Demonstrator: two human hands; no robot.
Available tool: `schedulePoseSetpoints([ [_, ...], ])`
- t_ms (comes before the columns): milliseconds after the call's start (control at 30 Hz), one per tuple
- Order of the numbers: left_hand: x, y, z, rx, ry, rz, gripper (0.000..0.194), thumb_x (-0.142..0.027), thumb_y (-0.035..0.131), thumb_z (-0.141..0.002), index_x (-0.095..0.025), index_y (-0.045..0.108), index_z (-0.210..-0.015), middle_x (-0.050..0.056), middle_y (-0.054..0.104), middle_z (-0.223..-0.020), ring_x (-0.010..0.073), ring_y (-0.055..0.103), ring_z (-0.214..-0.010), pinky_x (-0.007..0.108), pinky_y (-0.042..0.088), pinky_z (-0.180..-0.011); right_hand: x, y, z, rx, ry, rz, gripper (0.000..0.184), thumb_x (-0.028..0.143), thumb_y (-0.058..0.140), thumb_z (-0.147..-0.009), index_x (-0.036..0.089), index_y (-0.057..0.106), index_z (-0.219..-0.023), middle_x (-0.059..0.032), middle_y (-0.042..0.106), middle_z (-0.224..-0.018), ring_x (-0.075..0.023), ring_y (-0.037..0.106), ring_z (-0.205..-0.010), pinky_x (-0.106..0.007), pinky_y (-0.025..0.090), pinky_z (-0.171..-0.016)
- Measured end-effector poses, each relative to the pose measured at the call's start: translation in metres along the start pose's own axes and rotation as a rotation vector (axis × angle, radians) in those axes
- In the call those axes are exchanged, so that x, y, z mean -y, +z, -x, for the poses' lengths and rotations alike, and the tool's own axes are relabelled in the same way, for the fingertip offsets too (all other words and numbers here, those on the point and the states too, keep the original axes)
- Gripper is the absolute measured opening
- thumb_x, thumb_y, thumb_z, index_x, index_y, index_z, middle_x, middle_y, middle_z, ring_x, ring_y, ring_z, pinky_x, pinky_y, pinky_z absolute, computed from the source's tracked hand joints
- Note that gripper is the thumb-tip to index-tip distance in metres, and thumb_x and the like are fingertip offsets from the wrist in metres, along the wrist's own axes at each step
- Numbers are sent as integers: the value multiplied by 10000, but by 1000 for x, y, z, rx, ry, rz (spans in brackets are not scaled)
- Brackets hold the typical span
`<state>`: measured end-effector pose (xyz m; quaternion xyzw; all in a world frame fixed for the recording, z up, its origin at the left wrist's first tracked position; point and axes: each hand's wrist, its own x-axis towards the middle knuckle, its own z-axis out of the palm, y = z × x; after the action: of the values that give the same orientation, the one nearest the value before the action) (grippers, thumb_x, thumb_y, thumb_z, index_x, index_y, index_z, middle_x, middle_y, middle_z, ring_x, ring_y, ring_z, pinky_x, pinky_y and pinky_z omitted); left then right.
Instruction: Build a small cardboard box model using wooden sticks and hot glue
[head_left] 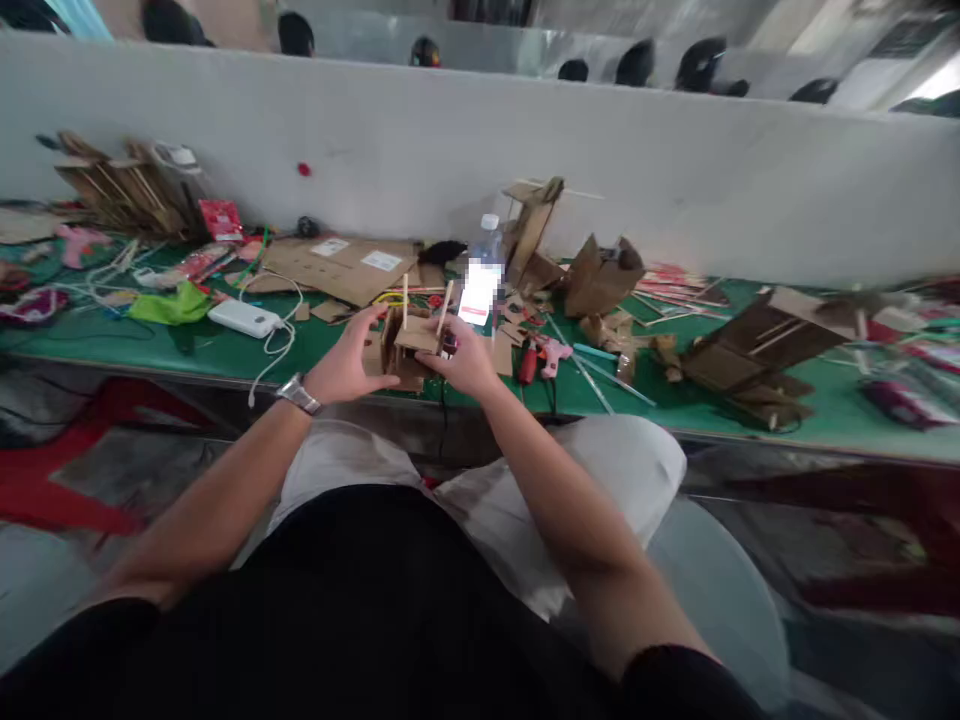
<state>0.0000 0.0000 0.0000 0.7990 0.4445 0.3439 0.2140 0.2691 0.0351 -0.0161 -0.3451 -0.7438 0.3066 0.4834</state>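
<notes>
While the right hand [469, 362] is grasping the right side of the small cardboard piece [417, 338], with its thumb showing on the near face, the left hand [343, 362] is opening wide around the opposite side, its fingers and thumb spreading apart; whether they are touching the cardboard, the picture is not telling clearly. The cardboard piece is sitting between the two sets of fingers, directly right of the left ones and directly left of the right ones, above the near edge of the green table [176, 350]. The right fingers are lying closer, since they are overlapping it. Two thin sticks [406, 300] are rising from it, roughly upright, one nearer the left fingers and the other just beside the right; the cardboard's own long axis is staying unclear behind the hands. Beyond the right fingers a clear bottle [490, 245] is standing upright, to their right a pink glue gun [555, 355] is lying, and well left of the left fingers a white power bank [244, 318] is resting.
</notes>
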Motion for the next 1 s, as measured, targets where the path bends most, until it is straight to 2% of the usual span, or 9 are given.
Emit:
schedulePoseSetpoints([
  [133, 8, 2, -11, 81, 81, 63, 1264, -532, 974, -766, -282, 228, -1755, 193, 352, -1783, 449, 515, -1567, 612, 496, -1281, -5, 9, 1, 19, -15, 3, 491, 448, 892, -827, 252, 685, -1228, -104, 696, -1355, -291, 686, -1235, -450, 626, -1024],
  [233, 13, 3, -17, 103, 129, 98, 1152, -442, 957, -797, -289, 295, -1728, 181, 435, -1731, 417, 590, -1502, 603, 538, -1244, -8, 10, 1, 24, -36, 19, 498, 428, 913, -820, 245, 694, -1229, -109, 695, -1327, -306, 670, -1271, -484, 599, -1091],
  [333, 17, 3, -19, 80, 146, 97, 1074, -406, 946, -806, -280, 357, -1696, 180, 438, -1729, 415, 558, -1533, 610, 517, -1264, -12, 9, 1, 26, -50, 45, 490, 435, 934, -815, 242, 724, -1213, -124, 659, -1342, -328, 634, -1328, -534, 553, -1171],
  [433, 20, 2, -20, 78, 155, 90, 1013, -398, 926, -825, -271, 392, -1676, 181, 445, -1730, 405, 575, -1517, 610, 520, -1260, -16, 9, 3, 27, -44, 63, 487, 451, 925, -838, 241, 739, -1237, -144, 587, -1403, -342, 610, -1369, -555, 568, -1161],
  [567, 23, 0, -21, 78, 171, 85, 952, -372, 907, -830, -260, 427, -1646, 176, 485, -1700, 381, 624, -1462, 591, 537, -1248, -22, 13, 5, 28, -30, 88, 493, 436, 920, -854, 262, 733, -1276, -137, 566, -1425, -344, 604, -1386, -577, 584, -1149],
  [800, 26, 2, -22, 73, 180, 91, 907, -336, 890, -828, -260, 445, -1615, 167, 512, -1668, 356, 664, -1414, 563, 574, -1216, -28, 18, 7, 17, -26, 129, 470, 388, 912, -866, 268, 729, -1282, -141, 527, -1460, -345, 576, -1427, -579, 583, -1163],
  [1000, 26, 1, -22, 77, 177, 101, 930, -396, 907, -833, -272, 443, -1629, 165, 504, -1681, 386, 617, -1476, 613, 520, -1267, -28, 22, 9, -1, -25, 155, 478, 301, 905, -853, 266, 720, -1292, -143, 507, -1427, -344, 555, -1451, -565, 557, -1206],
])
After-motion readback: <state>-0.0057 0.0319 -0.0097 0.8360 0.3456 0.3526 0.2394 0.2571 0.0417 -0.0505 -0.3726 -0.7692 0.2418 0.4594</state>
